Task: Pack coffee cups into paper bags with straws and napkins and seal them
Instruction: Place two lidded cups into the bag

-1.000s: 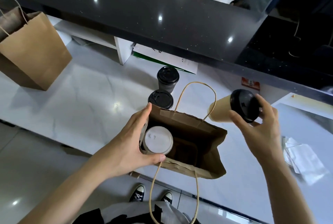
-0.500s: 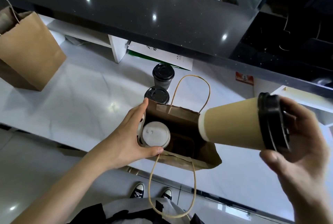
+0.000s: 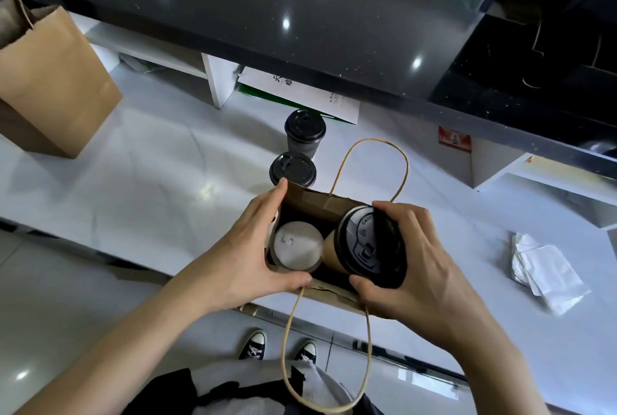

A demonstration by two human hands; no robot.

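right hand point(image 3: 430, 267) fingers clasp the black-lidded cup point(image 3: 364, 244) – lower it upright beside the white-lidded cup point(image 3: 295, 249) while left hand point(image 3: 247, 254) grips the bag point(image 3: 317, 202) mouth.

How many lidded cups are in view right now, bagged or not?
4. A white-lidded cup sits in the open bag; the right hand lowers a black-lidded cup beside it; two black-lidded cups stand behind the bag. Others may be hidden.
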